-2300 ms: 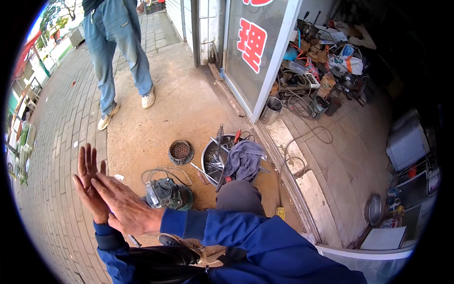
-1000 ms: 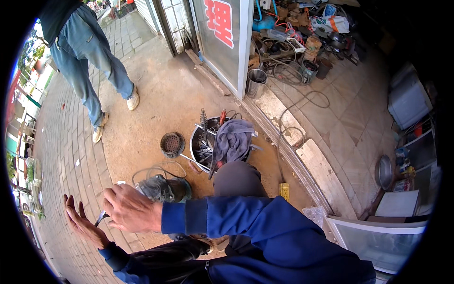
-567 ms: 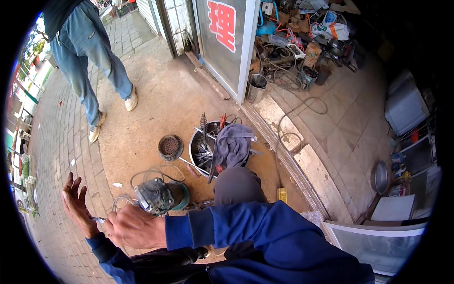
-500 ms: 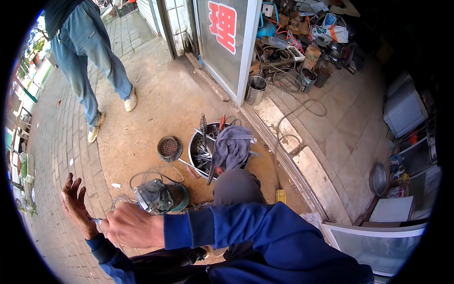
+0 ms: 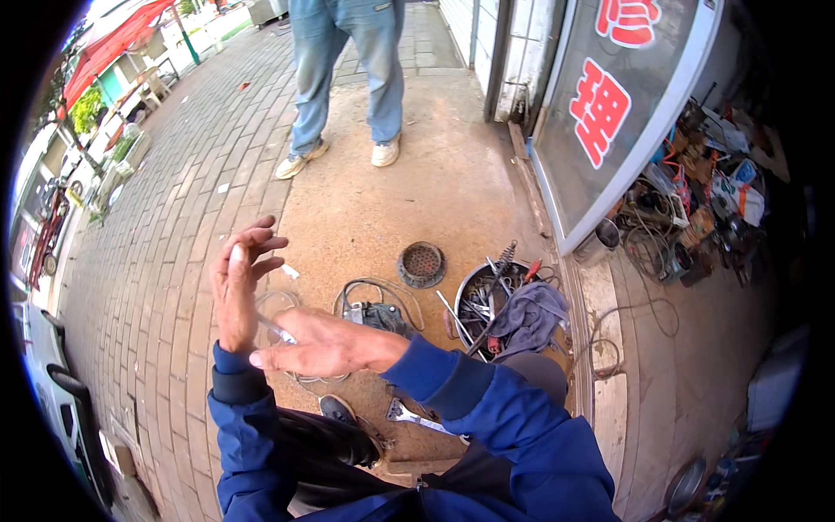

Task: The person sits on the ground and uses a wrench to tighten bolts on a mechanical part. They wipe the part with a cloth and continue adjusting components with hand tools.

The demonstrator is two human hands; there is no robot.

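Note:
My left hand (image 5: 239, 283) is raised at the left, with its fingers loosely bent and apart, holding nothing. My right hand (image 5: 326, 341) reaches across to the left wrist, thumb low and fingers above. A small pale strip (image 5: 277, 331) shows between the right fingers and the wrist; its kind I cannot make out. Behind my right wrist is a dark motor-like machine (image 5: 383, 318) with a coiled cable, partly hidden. Beyond it lies a round, dark perforated part (image 5: 421, 264). A wrench (image 5: 416, 418) rests on the ground under my right forearm.
A basin (image 5: 461, 300) of tools, with a grey cloth (image 5: 529, 318) over its rim, is at the right. Another person in blue jeans (image 5: 346, 70) stands ahead. A glass door (image 5: 600, 113) stands open beside a cluttered room. Parked vehicles line the far left.
The view has turned left, so the ground things and the person appear farther right. My right hand stays by the left wrist, its thumb now farther from its fingers.

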